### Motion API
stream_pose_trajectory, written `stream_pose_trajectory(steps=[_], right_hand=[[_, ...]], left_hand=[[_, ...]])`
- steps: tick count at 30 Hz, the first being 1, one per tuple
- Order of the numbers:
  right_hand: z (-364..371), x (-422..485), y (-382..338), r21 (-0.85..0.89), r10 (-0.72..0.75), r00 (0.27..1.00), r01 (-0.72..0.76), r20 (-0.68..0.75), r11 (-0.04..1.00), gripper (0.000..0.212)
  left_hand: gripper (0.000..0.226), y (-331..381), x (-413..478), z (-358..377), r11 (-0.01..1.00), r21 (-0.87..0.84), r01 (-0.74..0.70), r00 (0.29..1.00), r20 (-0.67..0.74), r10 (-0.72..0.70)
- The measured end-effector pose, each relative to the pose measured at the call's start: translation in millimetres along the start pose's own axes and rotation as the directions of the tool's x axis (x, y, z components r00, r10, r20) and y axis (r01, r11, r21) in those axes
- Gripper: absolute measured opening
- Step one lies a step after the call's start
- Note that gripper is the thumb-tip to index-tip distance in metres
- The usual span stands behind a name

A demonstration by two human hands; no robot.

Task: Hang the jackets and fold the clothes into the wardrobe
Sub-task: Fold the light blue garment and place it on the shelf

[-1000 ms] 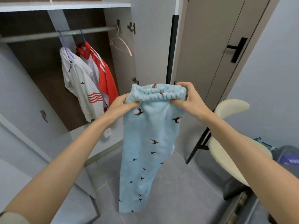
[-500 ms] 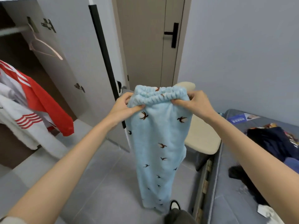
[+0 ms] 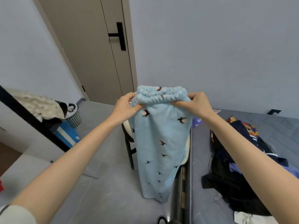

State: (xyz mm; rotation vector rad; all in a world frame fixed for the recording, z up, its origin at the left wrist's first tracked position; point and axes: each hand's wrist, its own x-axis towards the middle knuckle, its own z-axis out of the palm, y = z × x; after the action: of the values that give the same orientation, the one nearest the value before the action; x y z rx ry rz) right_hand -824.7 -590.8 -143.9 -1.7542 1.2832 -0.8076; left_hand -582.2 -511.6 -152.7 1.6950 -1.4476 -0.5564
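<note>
Light blue fleece trousers (image 3: 160, 143) with small dark bird prints hang straight down in front of me, legs together. My left hand (image 3: 125, 107) pinches the left end of the elastic waistband and my right hand (image 3: 196, 105) pinches the right end. A heap of dark clothes (image 3: 229, 175) with a colourful patterned piece lies on the grey bed (image 3: 275, 126) at the right. The wardrobe's inside is out of view; only its black-edged door (image 3: 30, 120) shows at the left.
A cream chair with black legs (image 3: 129, 143) stands behind the trousers, against the bed. A mesh bin (image 3: 73, 117) and a blue box (image 3: 64, 135) with clothes heaped on top sit at the left. A closed beige door (image 3: 97, 46) is ahead. Grey floor lies below.
My view has swung right, away from the open wardrobe and its hung jackets, towards the bed. Both hands keep the same hold on the waistband, and the trousers came along.
</note>
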Motion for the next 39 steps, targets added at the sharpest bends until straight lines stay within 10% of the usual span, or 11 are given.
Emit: stream_pose_trajectory(steps=[15, 25, 39], right_hand=[[-24.5, 214.8, 69.4, -0.044, 0.114, 0.978, -0.123, -0.178, 0.991, 0.022], [6.7, 345.4, 140.6, 0.091, 0.316, 0.943, -0.307, -0.106, 0.947, 0.014], [73.3, 353.9, 312.1, -0.026, 0.514, 0.854, -0.513, 0.078, 0.858, 0.031]], left_hand=[[0.029, -30.6, 244.2, 102.5, 0.89, 0.437, -0.134, 0.991, 0.041, 0.129], [0.017, -108.9, 389.4, 182.0, 0.926, -0.194, 0.323, 0.901, 0.362, -0.239], [0.034, -248.1, 371.5, 291.2, 0.779, -0.152, 0.608, 0.684, 0.599, -0.417]])
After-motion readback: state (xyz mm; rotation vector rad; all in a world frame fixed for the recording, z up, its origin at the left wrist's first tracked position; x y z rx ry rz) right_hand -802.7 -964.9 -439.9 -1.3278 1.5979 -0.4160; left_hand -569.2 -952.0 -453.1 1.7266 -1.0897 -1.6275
